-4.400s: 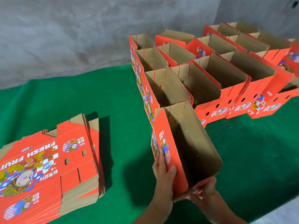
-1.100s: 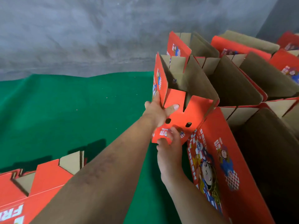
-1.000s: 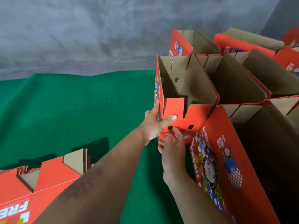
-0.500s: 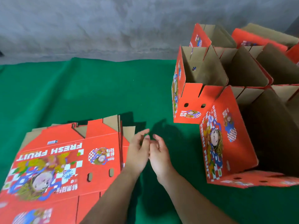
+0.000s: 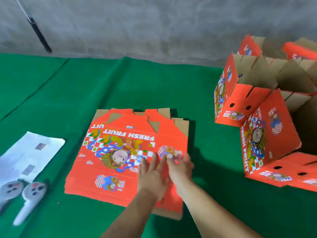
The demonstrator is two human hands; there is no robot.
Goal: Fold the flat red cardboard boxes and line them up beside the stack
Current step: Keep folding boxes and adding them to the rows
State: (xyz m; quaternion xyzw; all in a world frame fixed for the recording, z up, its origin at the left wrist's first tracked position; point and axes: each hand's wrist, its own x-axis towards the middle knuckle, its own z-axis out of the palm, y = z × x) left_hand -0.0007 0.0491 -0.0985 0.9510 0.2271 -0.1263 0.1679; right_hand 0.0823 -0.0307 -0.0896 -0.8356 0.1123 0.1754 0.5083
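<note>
Fingers of the left hand (image 5: 151,176) and right hand (image 5: 180,167) lie loosely spread, side by side, over the near right part of the flat box stack (image 5: 120,152) on the green cloth (image 5: 51,93); motion blur hides whether they touch it. Folded boxes (image 5: 240,100) stand far right.

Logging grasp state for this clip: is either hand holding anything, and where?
Nothing visibly held. Left hand and right hand hover, fingers extended, over the flat box stack; motion blur hides contact.
</note>
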